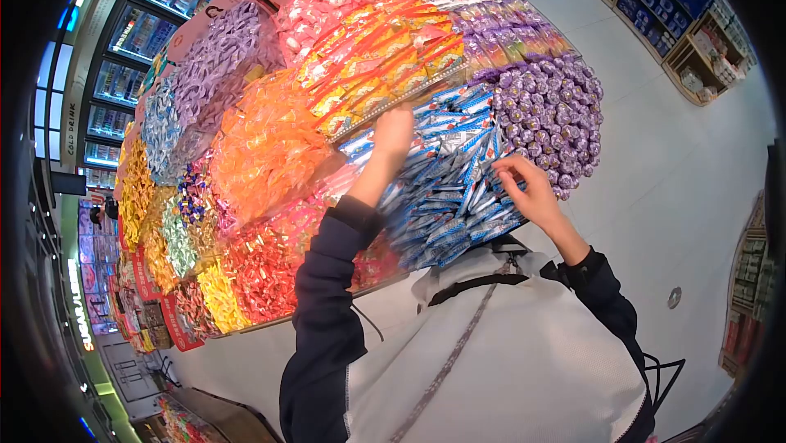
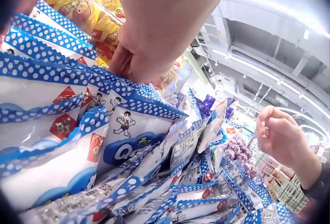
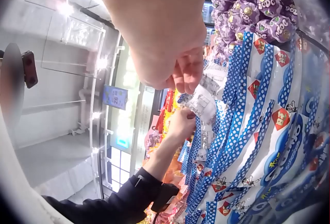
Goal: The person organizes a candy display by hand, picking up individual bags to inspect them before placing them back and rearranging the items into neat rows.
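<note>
Blue-and-white candy packets (image 1: 458, 189) with dotted edges lie in a dense pile at the front of the display. My left hand (image 1: 395, 133) is at the pile's far left edge; in the left wrist view its bent fingers (image 2: 124, 61) pinch the dotted top edge of a packet (image 2: 136, 126), fingertips partly hidden. Over the pile's right side, beside the purple lollipops (image 1: 544, 111), hovers my right hand (image 1: 528, 189), fingers loosely bent and holding nothing. The right wrist view shows its fingers (image 3: 188, 72) just above a white packet (image 3: 203, 103).
Yellow candy bags (image 1: 385, 58) lie behind a clear divider (image 1: 401, 103). Orange-wrapped sweets (image 1: 266, 140) and red ones (image 1: 262, 279) are heaped to the left. Drink coolers (image 1: 131, 33) stand at the far left, shelves (image 1: 655, 13) at the back right, with floor (image 1: 647, 156) between display and shelves.
</note>
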### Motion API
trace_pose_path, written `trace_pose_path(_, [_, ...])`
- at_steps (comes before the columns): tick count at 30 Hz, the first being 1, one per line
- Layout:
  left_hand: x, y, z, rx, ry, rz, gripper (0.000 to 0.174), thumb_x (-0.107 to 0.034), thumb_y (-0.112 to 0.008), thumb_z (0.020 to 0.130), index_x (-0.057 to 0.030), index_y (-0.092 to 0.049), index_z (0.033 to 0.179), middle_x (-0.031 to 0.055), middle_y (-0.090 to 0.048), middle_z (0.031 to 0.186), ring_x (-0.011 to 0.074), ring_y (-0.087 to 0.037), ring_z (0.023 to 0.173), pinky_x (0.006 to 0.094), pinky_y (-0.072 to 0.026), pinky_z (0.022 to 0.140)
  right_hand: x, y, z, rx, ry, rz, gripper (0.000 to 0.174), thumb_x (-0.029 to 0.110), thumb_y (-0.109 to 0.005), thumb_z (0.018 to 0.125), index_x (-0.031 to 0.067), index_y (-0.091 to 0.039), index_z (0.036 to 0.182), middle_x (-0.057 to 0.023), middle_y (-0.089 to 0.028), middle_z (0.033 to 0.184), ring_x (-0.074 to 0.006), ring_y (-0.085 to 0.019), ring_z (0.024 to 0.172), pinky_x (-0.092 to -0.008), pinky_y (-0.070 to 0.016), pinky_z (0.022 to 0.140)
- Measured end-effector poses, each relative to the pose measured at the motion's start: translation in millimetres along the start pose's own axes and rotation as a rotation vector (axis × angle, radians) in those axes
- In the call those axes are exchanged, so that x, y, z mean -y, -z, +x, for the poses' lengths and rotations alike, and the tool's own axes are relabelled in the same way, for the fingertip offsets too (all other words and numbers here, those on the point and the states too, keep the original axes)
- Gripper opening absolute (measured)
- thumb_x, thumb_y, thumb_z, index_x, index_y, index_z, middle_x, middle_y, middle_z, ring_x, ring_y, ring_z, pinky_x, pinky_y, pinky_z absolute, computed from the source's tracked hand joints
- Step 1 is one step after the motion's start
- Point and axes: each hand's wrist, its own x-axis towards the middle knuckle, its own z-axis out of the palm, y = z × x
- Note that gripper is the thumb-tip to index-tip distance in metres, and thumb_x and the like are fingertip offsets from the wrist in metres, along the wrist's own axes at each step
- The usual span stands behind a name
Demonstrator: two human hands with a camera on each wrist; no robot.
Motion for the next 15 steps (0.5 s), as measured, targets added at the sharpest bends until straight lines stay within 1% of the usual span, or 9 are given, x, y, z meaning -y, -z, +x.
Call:
trace_pose_path(3, [1.0, 3.4, -0.6, 0.008, -0.017, 0.011, 0.010, -0.008, -0.048, 0.076, -0.0004, -0.053, 0.074, 0.0223, -0.059, 0.069, 0.0385, -0.059, 0.065, 0.0472, -0.0467, 0.059, 1.1, 1.6, 0.9, -0.007, -0.022, 0.026, 0.016, 0.004, -0.051, 0.083, 0.0034, -0.058, 0.098, -0.0070, -0.057, 0.083, -0.0129, -0.056, 0.068, -0.0242, -0.0442, 0.061])
trace_pose_path(8, [-7.3, 12.1, 0.8, 0.025, -0.050, 0.021, 0.010, -0.008, -0.047, 0.077, -0.0011, -0.054, 0.075, 0.0206, -0.059, 0.070, 0.0372, -0.059, 0.067, 0.0459, -0.0462, 0.059, 2.8, 8.9, 2.0, -0.025, -0.001, 0.004, 0.016, 0.003, -0.052, 0.083, 0.0035, -0.058, 0.097, -0.0063, -0.057, 0.083, -0.0121, -0.054, 0.068, -0.0237, -0.0434, 0.060])
trace_pose_path(11, [-31.3, 25.3, 4.8, -0.131, -0.198, -0.059, 0.012, -0.009, -0.048, 0.078, -0.0011, -0.056, 0.073, 0.0192, -0.058, 0.071, 0.0358, -0.059, 0.070, 0.0449, -0.0459, 0.061, -1.9, 14.6, 1.3, -0.067, -0.016, 0.005, 0.016, 0.003, -0.052, 0.082, 0.0036, -0.058, 0.097, -0.0057, -0.056, 0.081, -0.0114, -0.053, 0.067, -0.0232, -0.0426, 0.060])
trace_pose_path(14, [-60.4, 33.5, 25.0, -0.108, -0.274, -0.119, 0.014, -0.009, -0.047, 0.077, -0.0010, -0.056, 0.071, 0.0184, -0.058, 0.072, 0.0349, -0.058, 0.071, 0.0445, -0.0453, 0.062, -6.7, 23.7, 1.1, -0.075, -0.044, -0.008, 0.017, 0.002, -0.052, 0.082, 0.0035, -0.058, 0.098, -0.0051, -0.055, 0.080, -0.0107, -0.052, 0.067, -0.0225, -0.0416, 0.060])
trace_pose_path(15, [-64.3, 29.3, 32.3, -0.064, -0.299, -0.073, 0.010, -0.006, -0.049, 0.074, -0.0011, -0.057, 0.072, 0.0174, -0.059, 0.072, 0.0335, -0.059, 0.071, 0.0427, -0.0468, 0.062, -6.4, 25.9, 1.2, -0.087, -0.038, 0.008, 0.017, 0.002, -0.052, 0.082, 0.0034, -0.058, 0.097, -0.0051, -0.055, 0.080, -0.0107, -0.052, 0.067, -0.0224, -0.0415, 0.061])
